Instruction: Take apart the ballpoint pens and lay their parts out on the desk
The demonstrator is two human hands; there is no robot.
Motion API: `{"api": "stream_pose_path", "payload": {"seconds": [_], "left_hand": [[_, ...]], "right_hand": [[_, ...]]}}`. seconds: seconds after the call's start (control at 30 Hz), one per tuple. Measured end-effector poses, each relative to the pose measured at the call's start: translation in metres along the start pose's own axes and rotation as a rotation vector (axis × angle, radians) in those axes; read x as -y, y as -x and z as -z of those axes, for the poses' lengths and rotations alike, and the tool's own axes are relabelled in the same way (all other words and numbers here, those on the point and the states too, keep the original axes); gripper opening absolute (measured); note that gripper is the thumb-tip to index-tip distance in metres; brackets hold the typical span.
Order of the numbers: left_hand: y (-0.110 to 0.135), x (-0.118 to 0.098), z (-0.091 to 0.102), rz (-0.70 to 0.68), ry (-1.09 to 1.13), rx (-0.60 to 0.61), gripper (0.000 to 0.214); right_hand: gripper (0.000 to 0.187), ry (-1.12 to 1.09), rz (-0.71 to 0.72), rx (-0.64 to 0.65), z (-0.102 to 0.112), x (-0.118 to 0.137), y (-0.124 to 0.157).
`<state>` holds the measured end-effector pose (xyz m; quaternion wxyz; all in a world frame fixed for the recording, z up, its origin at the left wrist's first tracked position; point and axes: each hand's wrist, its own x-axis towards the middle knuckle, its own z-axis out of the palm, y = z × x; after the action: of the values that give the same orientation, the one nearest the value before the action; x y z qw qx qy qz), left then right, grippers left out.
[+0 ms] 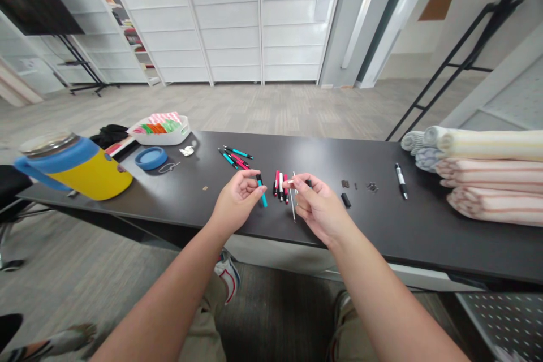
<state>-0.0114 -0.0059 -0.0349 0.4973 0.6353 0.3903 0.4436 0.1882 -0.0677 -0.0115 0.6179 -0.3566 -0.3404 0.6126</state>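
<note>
My left hand (235, 203) pinches a turquoise pen barrel (264, 199) with a black upper end, held upright between thumb and fingers. My right hand (320, 206) is closed, thumb against fingers, on a small pen part with a white tip (289, 182); a dark end shows behind the fingers. A thin silver pen refill (293, 212) runs down beside this hand; whether it is held or lies on the table I cannot tell. Between the hands lies a row of red and white pens (280, 188). Farther back is a loose pile of turquoise and red pens (236, 157).
Right of my hands lie a black cap-like piece (345, 200), small dark parts (372, 187) and a white-and-black pen (401, 181). Rolled cloths (492, 178) are stacked at the right. At the left stand a yellow-and-blue jug (85, 167), a blue lid (151, 158) and a white basket (178, 134).
</note>
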Motion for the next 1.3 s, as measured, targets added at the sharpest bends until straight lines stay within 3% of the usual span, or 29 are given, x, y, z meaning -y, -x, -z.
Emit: {"api": "stream_pose_path", "payload": {"seconds": [0.07, 0.17, 0.3, 0.37, 0.5, 0.83, 1.03, 1.2, 1.3], "left_hand": [[0.000, 0.000, 0.000, -0.005, -0.009, 0.000, 0.049], [0.001, -0.002, 0.002, -0.022, -0.085, -0.014, 0.046], [0.001, -0.005, 0.009, -0.118, -0.551, -0.128, 0.034], [0.001, -0.003, 0.013, -0.164, -0.757, -0.138, 0.030], [0.000, 0.002, 0.014, -0.155, -0.886, -0.080, 0.028], [0.002, 0.003, 0.009, -0.170, -1.024, -0.052, 0.019], [0.004, 0.003, 0.009, -0.174, -0.992, -0.051, 0.018], [0.005, 0.002, 0.009, -0.175, -0.997, -0.042, 0.016], [0.005, 0.000, 0.009, -0.173, -1.012, -0.032, 0.014]], "right_hand": [[0.032, 0.154, 0.052, -0.026, 0.001, -0.001, 0.000], [0.024, 0.664, 0.244, -0.067, 0.005, -0.002, 0.001], [0.010, 1.376, 0.524, 0.078, 0.007, -0.010, 0.005], [0.011, 1.598, 0.558, 0.163, 0.003, -0.016, 0.006], [0.020, 1.878, 0.515, 0.242, -0.007, -0.023, 0.008], [0.021, 1.999, 0.452, 0.245, -0.019, -0.023, 0.004], [0.023, 1.856, 0.519, 0.243, -0.013, -0.027, 0.006], [0.028, 1.553, 0.675, 0.092, -0.001, -0.016, 0.008], [0.030, 1.399, 0.646, -0.077, 0.009, -0.004, 0.009]]}}
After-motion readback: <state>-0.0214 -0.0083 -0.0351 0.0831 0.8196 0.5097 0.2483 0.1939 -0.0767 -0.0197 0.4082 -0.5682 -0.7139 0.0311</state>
